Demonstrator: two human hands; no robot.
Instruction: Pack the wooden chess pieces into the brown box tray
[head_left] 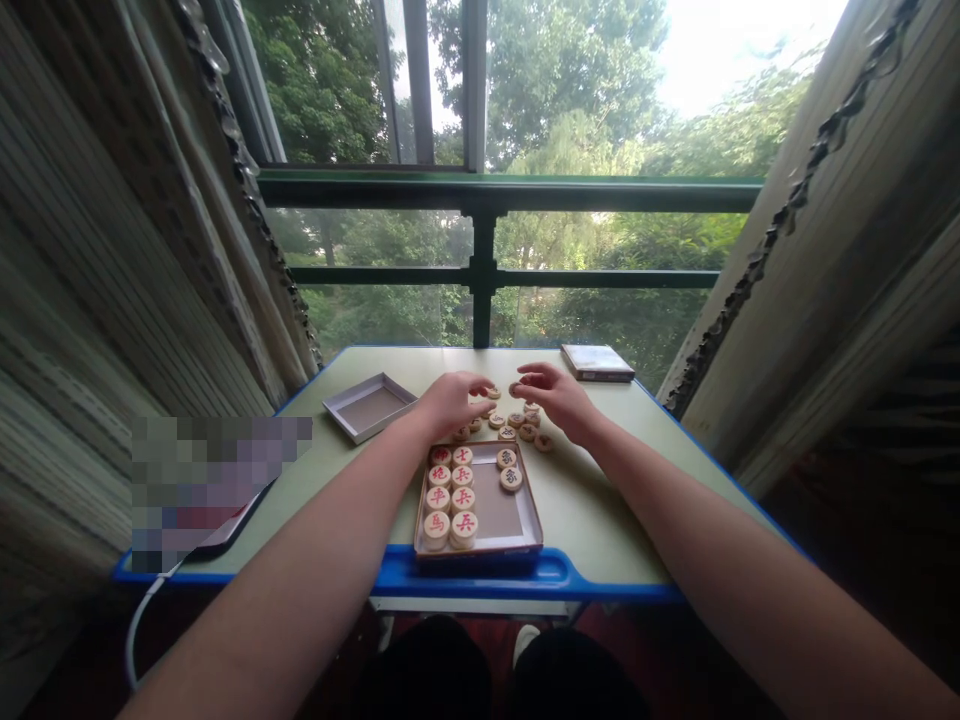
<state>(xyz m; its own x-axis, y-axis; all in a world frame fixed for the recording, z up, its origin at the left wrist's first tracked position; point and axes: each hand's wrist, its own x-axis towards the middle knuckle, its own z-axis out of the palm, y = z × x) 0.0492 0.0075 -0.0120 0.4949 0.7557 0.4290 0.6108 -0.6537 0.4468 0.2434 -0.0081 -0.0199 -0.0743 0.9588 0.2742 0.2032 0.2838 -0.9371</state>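
My left hand (454, 395) reaches over loose xiangqi pieces, its thumb and fingers curved around a round wooden xiangqi piece (493, 393). Opposite it, my right hand (555, 395) has another xiangqi piece (514, 389) at its thumb and fingertips. Several loose pieces (515, 420) with dark characters lie between and below the hands, some partly hidden by them. Nearer to me stands an open box (531, 500). Red-lettered pieces (463, 498) fill two columns on its left side, and two dark-lettered pieces (510, 478) sit in its upper right.
A shallow box lid (367, 405) lies at the left of the pale table (600, 520), which has a blue rim. A flat case (598, 362) rests at the back right. On the left is a blurred-out device (225, 500) with a white cable (139, 615). Curtains flank the window.
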